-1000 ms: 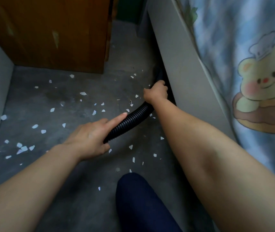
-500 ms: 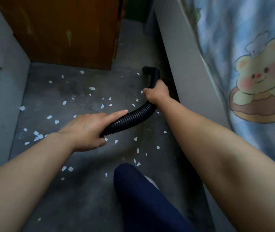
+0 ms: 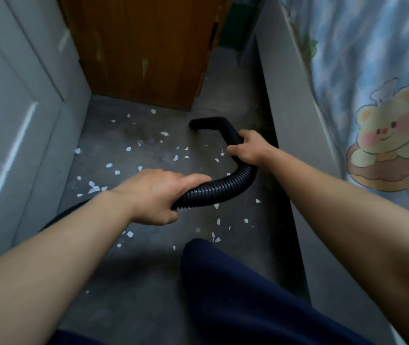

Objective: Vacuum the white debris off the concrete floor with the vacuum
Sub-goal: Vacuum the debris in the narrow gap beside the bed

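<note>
Vacuum hose, black and ribbed, arcing over the right half of the concrete floor; smooth bent nozzle at its far end, mouth turned left, close to the floor's far edge just in front of the wooden cabinet; can't tell whether touching the concrete or hovering just over it. Right hand wrapped round the smooth tube right where it meets the ribbed part, fingers curled tight, near the floor's right edge along the grey bed panel. Left hand clamped on the ribbed stretch lower down, roughly mid-floor, fingers folded round it; dark curve of hose carrying on under the left forearm toward the left edge.

White debris scattered pretty much everywhere; thickest bunch along the left edge by the grey wall; more flecks between nozzle and left hand; a few inside the hose's bend; another handful just beyond the navy trouser leg at the near edge. Closest bigger chip just left of the nozzle mouth, not touching it. Bear-print bedsheet hanging over the bed panel on the right; whole shot a bit blurry.
</note>
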A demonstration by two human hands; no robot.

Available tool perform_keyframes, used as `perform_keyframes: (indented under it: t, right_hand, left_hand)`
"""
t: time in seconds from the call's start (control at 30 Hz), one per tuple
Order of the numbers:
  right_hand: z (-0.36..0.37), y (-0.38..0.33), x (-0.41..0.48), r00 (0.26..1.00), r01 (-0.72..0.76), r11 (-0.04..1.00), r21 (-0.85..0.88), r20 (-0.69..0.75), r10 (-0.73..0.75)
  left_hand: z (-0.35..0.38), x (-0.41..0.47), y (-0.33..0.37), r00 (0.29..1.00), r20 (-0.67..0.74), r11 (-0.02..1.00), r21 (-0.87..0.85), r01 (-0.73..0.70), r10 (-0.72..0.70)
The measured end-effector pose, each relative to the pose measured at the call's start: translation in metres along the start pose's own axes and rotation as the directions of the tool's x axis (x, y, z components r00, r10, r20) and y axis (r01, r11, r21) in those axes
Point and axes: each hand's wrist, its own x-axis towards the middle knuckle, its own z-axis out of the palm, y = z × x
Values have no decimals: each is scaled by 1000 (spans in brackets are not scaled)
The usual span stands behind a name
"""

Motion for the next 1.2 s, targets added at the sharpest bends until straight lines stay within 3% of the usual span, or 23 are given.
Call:
perform_keyframes:
  t: [0.27, 0.7, 0.9, 1.03, 1.2]
  right_hand:
    - [17, -44, 21, 986, 147, 989, -3, 74, -147]
    - [25, -69, 60, 942, 205, 978, 20, 265, -203]
    - [37, -94, 66, 919, 169, 985, 36, 355, -171]
    - [51, -118, 57, 901, 124, 992, 16, 416, -119]
    - [55, -155, 42, 871, 209, 974, -86, 468, -146]
  left_hand:
    - [-11, -13, -7, 994, -61, 993, 63, 98, -94]
    - [-6, 3, -4, 972, -21, 971, -49, 235, -236]
    - [-16, -25, 9, 882, 155, 846, -249, 471, -445]
    - [-32, -32, 34, 846, 161, 791, -300, 533, -508]
    - [-56, -43, 61, 786, 168, 710, -347, 612, -595]
